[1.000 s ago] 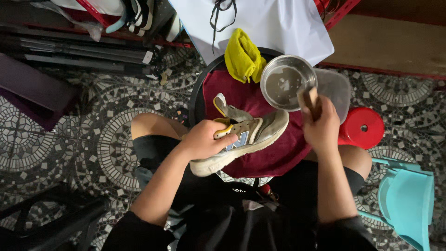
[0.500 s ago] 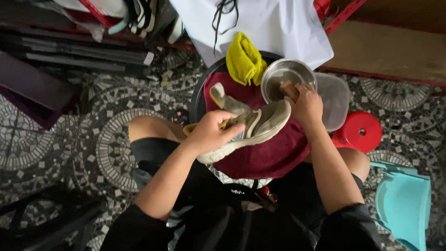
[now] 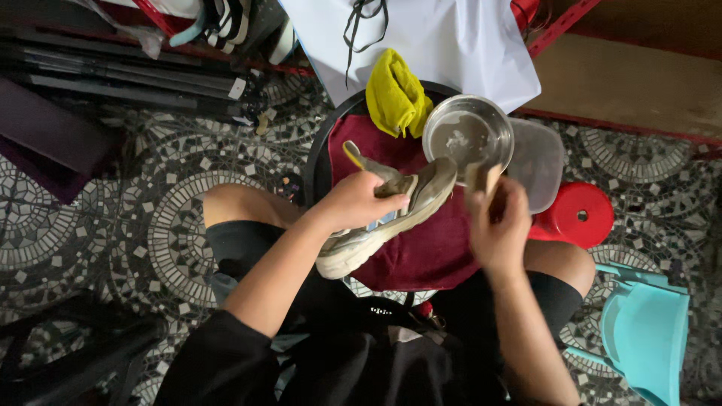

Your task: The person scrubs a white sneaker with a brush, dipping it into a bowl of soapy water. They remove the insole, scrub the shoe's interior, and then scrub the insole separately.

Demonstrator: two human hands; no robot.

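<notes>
My left hand (image 3: 353,201) grips the beige sneaker (image 3: 383,222) tilted over the maroon towel (image 3: 429,252). My right hand (image 3: 498,222) is clenched on a brush (image 3: 480,179) at the toe. The steel bowl (image 3: 468,137) holds cloudy water.

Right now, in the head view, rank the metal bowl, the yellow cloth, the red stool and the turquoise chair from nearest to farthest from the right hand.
From the right hand:
1. Metal bowl, just above it, beyond the brush it holds.
2. Red stool, off to the hand's outer side.
3. Yellow cloth, up past the bowl on the dark red towel.
4. Turquoise chair, at the lower corner of the view.
</notes>
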